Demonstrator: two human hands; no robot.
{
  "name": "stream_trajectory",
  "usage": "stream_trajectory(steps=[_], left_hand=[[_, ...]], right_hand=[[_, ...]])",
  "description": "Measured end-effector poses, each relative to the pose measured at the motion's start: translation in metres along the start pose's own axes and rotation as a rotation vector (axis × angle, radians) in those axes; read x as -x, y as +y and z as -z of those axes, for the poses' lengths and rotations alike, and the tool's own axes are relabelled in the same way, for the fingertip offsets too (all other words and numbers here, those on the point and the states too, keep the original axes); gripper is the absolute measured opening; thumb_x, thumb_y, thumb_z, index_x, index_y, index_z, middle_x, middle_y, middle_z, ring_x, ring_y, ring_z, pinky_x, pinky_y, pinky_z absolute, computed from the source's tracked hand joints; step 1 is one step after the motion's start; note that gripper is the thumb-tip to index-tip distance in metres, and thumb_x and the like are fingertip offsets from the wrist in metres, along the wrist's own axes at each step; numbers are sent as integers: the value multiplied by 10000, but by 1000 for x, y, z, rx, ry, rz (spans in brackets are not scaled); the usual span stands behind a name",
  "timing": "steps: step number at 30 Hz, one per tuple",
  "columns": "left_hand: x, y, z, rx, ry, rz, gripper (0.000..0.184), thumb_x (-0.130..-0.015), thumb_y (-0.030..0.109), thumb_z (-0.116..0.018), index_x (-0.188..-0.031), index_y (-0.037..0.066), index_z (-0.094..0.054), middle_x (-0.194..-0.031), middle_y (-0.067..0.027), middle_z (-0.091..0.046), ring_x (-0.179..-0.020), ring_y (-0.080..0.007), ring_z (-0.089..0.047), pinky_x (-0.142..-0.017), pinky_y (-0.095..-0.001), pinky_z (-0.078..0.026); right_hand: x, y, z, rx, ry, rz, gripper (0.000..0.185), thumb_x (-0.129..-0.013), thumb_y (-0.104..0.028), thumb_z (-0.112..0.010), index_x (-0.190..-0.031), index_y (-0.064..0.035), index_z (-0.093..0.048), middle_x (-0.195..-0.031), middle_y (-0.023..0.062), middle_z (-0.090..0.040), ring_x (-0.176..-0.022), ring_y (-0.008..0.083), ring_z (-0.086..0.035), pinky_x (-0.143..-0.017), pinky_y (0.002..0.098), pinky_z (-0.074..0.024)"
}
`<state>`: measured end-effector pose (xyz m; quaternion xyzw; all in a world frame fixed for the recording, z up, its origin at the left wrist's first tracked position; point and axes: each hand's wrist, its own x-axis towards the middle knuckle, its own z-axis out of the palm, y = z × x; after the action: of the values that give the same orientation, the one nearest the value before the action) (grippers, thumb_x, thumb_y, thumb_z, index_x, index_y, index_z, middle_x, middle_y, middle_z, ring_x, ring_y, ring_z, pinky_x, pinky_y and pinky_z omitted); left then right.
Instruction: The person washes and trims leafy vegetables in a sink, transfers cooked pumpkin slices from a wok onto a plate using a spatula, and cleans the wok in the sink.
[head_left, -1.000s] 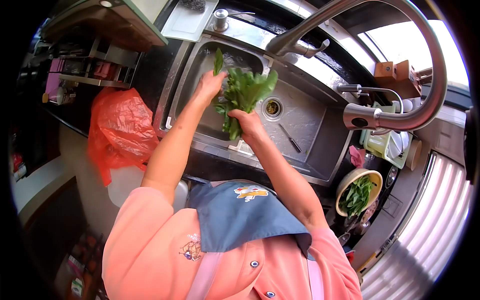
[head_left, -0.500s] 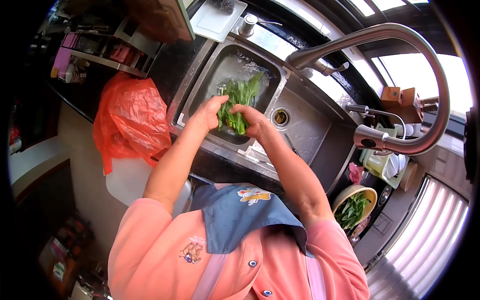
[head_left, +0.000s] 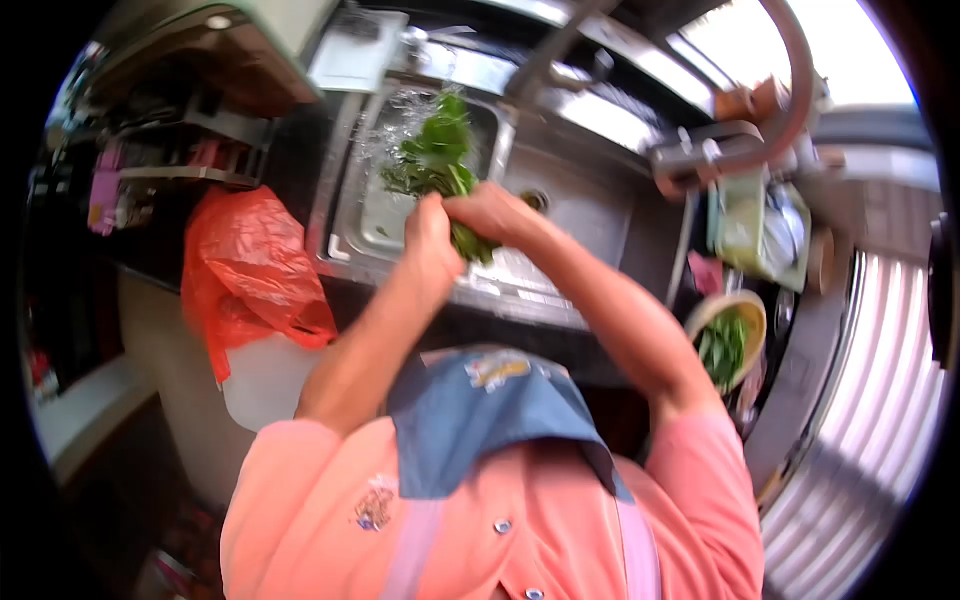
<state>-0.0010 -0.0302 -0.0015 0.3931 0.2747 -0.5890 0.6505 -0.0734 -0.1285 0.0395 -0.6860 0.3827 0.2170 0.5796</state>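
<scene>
The left hand (head_left: 432, 242) and right hand (head_left: 492, 213) meet, each grip closed around the middle of a leafy green bunch (head_left: 441, 140), apparently to keep it gathered. It hangs over the left sink basin (head_left: 388, 217), whose walls can catch splashing water (head_left: 385, 118); soft, broad leaves contrast with smooth, round-cornered metal and a crinkled red plastic bag (head_left: 255, 270)

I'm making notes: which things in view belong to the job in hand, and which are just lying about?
Belonging to the job:
leafy greens, held by left hand and right hand
splashing water
sink basin
probably bowl of leaves

Apparently just lying about:
red bag
pink cloth
dish rack
white tray
</scene>
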Motion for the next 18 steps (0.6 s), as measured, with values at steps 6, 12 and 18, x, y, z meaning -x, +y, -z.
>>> stream_trajectory(steps=[6, 12, 18], left_hand=[[4, -62, -26, -128, -231, 75, 560, -1050, 475, -315, -1326, 50, -553, -1259, -153, -633, -1135, -314, -622, -1028, -467, -482], [3, -119, -30, -392, -404, -6, 738, -978, 712, -348, -1382, 122, -532, -1336, -68, -592, -1235, -233, -545, -1071, -444, -404], [-4, -144, -10, -686, -540, 137, 933, -933, 787, -322, -1525, 65, -328, -1542, -83, -403, -1423, -261, -355, -1175, -424, -265]], right_hand=[[43, 91, 9, -711, 18, -115, 353, -916, -318, -669, -1096, -15, -693, -1008, 103, -721, -883, 193, -702, -751, 337, -571], [83, 151, -1, -895, 143, 220, 456, -866, -308, -785, -1223, -51, -665, -1111, 84, -715, -951, 185, -682, -848, 341, -549], [94, 206, -13, -304, 605, 319, 479, -646, -195, -756, -1094, -42, -682, -969, 186, -724, -905, 301, -699, -813, 384, -537]])
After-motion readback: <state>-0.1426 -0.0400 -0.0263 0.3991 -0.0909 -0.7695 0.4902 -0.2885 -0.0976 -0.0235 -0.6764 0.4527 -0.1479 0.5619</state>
